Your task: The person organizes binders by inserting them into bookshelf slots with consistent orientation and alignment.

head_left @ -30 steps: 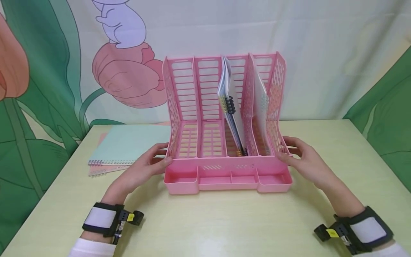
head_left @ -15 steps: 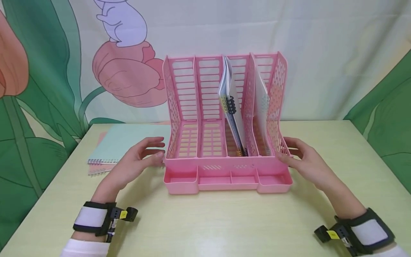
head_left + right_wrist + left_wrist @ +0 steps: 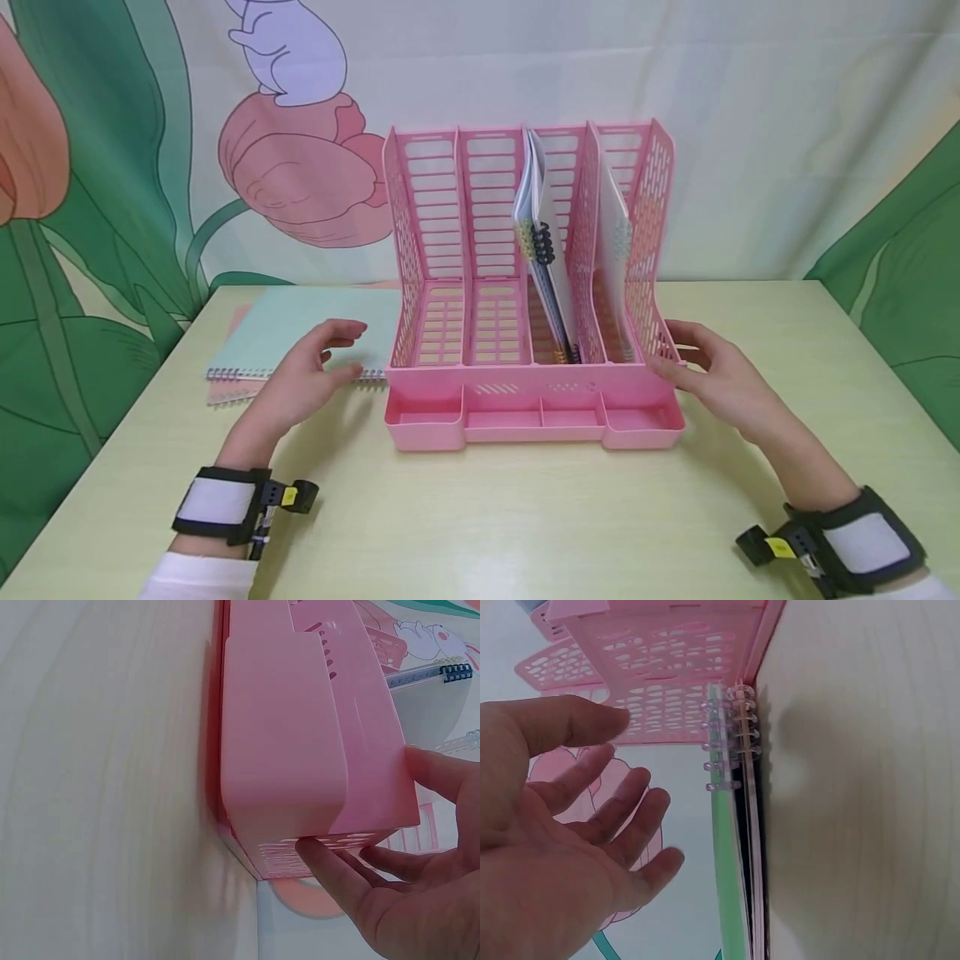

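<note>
A pink desk file organizer (image 3: 498,379) with upright slots and a front tray stands on the table. My right hand (image 3: 716,375) holds its right front corner; in the right wrist view the thumb lies on the front edge and the fingers (image 3: 337,874) on the slatted side. My left hand (image 3: 307,375) is off the organizer, its fingers relaxed and holding nothing. Near it lie spiral notebooks, a mint one (image 3: 315,329) over a pink one (image 3: 232,392). Other spiral notebooks (image 3: 551,267) lean in the third slot, and a pale notebook (image 3: 613,250) stands in the rightmost slot.
The pale wooden table (image 3: 480,517) reaches back to a printed curtain (image 3: 750,150) behind the organizer. The organizer's left side stands close against the notebook stack.
My left hand has let go of the organizer's left side and moved left, over the front of the notebooks. My right hand stays on the right corner.
</note>
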Demonstrator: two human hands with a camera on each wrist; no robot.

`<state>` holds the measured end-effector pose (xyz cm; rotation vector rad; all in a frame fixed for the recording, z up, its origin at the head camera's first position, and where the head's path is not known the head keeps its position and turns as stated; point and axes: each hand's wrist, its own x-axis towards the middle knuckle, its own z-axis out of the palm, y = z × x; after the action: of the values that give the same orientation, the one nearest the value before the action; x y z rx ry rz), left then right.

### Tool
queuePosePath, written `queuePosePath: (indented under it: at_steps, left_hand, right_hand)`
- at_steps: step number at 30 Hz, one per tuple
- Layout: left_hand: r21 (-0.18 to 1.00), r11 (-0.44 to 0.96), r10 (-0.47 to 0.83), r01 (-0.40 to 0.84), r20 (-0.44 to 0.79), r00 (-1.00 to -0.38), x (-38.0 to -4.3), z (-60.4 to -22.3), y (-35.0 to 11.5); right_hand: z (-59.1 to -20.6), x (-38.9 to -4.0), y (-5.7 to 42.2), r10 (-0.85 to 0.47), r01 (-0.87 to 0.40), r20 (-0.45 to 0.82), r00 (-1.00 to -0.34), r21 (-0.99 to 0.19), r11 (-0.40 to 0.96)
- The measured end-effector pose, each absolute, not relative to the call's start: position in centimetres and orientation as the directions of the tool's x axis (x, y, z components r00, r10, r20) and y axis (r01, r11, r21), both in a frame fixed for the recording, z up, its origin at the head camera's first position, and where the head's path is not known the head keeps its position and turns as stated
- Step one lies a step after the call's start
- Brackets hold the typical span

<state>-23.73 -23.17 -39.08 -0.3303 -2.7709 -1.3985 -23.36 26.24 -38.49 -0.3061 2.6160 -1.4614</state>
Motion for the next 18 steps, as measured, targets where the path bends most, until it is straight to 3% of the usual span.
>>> queuePosePath:
  at_steps: [18]
  left_hand:
    - [0.627,0.778,0.065,0.035,-0.024,-0.998,-23.92,-39.88,-23.56]
  right_hand:
    - [-38.49,-23.44,26.28,-0.235,-0.091,-0.037,-0.971,-0.856,0.509]
